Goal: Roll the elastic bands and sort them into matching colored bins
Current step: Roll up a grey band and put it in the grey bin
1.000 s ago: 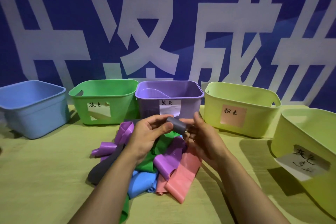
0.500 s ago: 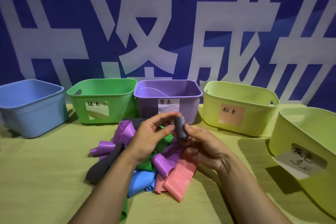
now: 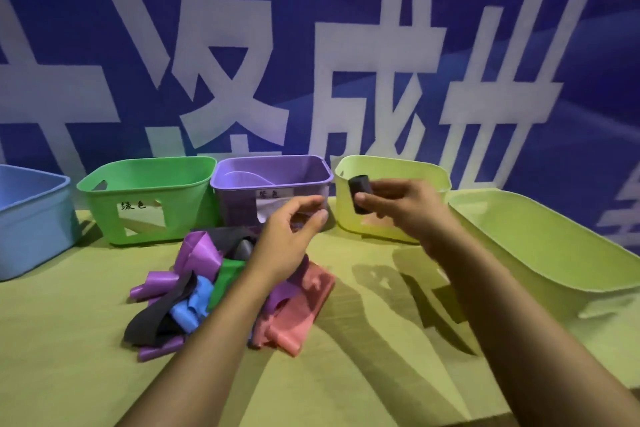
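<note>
Rolled grey band [image 3: 360, 193] is sitting pinched between the right hand's [image 3: 403, 206] thumb and fingers, held up in front of the yellow-green bin [image 3: 391, 170]. Left hand [image 3: 294, 236] is hovering over the band pile [image 3: 221, 291] on the table [image 3: 69, 340], fingers loosely curled and holding nothing.

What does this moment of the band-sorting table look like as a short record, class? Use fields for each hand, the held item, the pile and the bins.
right hand: grips a rolled grey band, raised in front of a yellow-green bin
left hand: holds nothing, fingers loosely curled, above the pile
pile: unrolled purple, black, blue, green and pink bands on the table
bins: blue, green, purple, then two yellow-green, the nearer one at far right
</note>
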